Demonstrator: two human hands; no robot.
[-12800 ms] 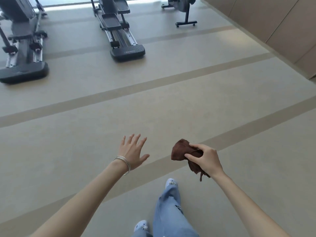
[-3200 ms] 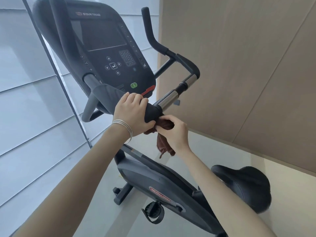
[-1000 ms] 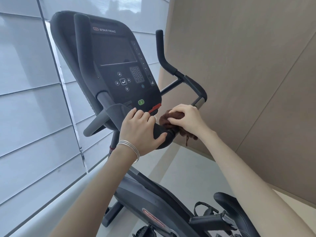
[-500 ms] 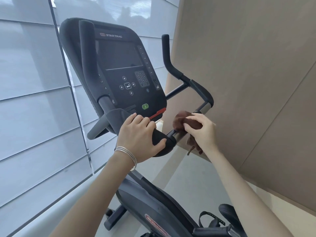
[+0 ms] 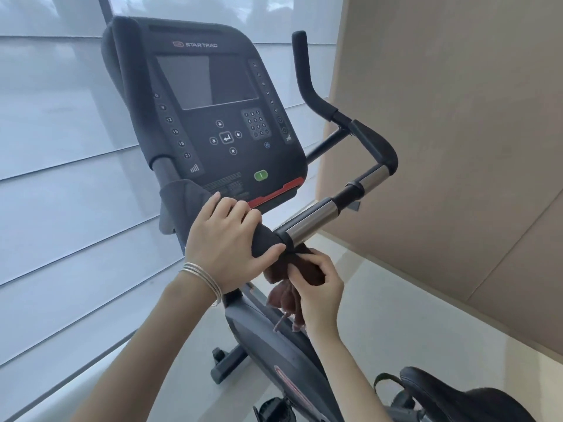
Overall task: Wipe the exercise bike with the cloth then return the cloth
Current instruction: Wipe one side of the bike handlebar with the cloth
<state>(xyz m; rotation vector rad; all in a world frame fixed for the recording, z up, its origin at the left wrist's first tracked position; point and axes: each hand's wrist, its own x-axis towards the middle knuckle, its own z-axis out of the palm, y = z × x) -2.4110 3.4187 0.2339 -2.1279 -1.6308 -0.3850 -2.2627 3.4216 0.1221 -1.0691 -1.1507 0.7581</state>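
Observation:
The black exercise bike (image 5: 274, 339) stands in front of me, its console (image 5: 219, 117) facing me at upper centre. My left hand (image 5: 228, 242) grips the black foam centre of the handlebar, just below the console. My right hand (image 5: 316, 287) holds the brown cloth (image 5: 289, 287) bunched under the handlebar, right where the foam meets the chrome section (image 5: 313, 220). Part of the cloth hangs down in loose ends. The right handlebar (image 5: 365, 141) rises bare to the upper right.
A window with pale blinds (image 5: 61, 178) fills the left side. A tan panelled wall (image 5: 457, 117) closes off the right. The black saddle (image 5: 463, 397) sits at bottom right and a pedal (image 5: 274, 409) shows at the bottom edge.
My right hand has brought the cloth down from the top of the chrome bar to beneath the handlebar, close to my left hand. My view has swung slightly right and down.

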